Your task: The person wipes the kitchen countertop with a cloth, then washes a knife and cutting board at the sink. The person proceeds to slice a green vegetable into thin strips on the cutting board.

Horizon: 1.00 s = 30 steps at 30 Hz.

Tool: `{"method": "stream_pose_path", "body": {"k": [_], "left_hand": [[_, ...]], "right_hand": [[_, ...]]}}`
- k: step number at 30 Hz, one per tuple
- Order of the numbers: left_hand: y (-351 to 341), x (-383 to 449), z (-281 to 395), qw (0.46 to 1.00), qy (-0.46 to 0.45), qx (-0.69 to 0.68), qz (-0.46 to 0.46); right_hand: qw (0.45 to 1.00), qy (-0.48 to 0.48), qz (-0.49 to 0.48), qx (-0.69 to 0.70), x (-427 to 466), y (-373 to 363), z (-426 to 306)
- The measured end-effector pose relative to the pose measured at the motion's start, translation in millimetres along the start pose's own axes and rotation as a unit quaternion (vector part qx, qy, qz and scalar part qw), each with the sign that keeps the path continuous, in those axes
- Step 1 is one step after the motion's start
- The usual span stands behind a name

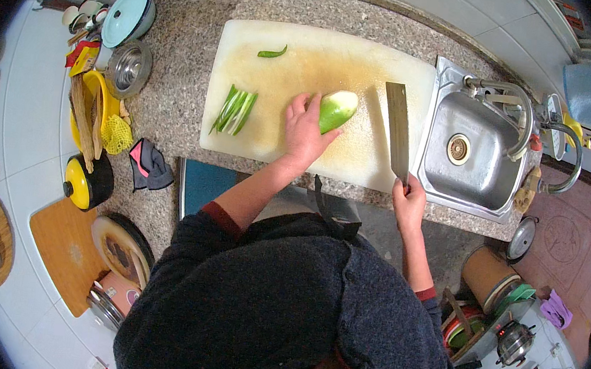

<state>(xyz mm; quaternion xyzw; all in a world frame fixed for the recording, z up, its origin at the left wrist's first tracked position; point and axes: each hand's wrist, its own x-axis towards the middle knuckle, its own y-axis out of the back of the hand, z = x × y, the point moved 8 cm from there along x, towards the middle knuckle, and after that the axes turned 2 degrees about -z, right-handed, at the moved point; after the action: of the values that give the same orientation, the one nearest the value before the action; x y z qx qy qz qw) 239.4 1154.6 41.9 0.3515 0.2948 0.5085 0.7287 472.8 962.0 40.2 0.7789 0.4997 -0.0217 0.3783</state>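
Observation:
My left hand (304, 128) grips a thick green vegetable (336, 111), perhaps a green radish, with a pale end facing away from me. It rests near the middle of a white plastic cutting board (263, 74) with brownish stains. In my right hand (410, 200) is the handle of a cleaver (398, 127). Its broad blade points away from me, over the board's right part and apart from the vegetable. To the left of my left hand lies a bundle of green strips (234, 110), likely cut scallion or pepper. A small curved green chili pepper (272, 52) lies near the far edge.
A steel sink (481, 165) with a curved faucet (521, 107) adjoins the board's right side. On the left of the granite counter (180, 56) stand a glass bowl (129, 69), a yellow basin (85, 111), a black pot with a yellow lid (87, 183) and a grey cloth (151, 165).

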Motion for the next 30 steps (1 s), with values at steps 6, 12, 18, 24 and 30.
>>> {"method": "stream_pose_path", "body": {"k": [6, 12, 18, 24, 30], "left_hand": [[4, 15, -2, 0.974, -0.154, 0.002, -0.163], [27, 11, 7, 0.959, -0.234, -0.011, -0.156], [22, 6, -14, 0.973, -0.172, -0.022, -0.155], [33, -2, 5, 0.965, -0.236, 0.064, -0.099], [20, -26, 11, 0.946, -0.319, -0.022, -0.055]], "right_hand": [[1.000, 0.010, -0.013, 0.005, 3, -3, -14], [0.996, 0.043, -0.076, -0.007, 20, -14, -46], [0.989, 0.059, -0.121, -0.058, 29, -28, -75], [0.981, 0.062, -0.153, -0.105, 35, -35, -79], [0.973, 0.027, -0.210, -0.096, 39, -41, -77]]}}
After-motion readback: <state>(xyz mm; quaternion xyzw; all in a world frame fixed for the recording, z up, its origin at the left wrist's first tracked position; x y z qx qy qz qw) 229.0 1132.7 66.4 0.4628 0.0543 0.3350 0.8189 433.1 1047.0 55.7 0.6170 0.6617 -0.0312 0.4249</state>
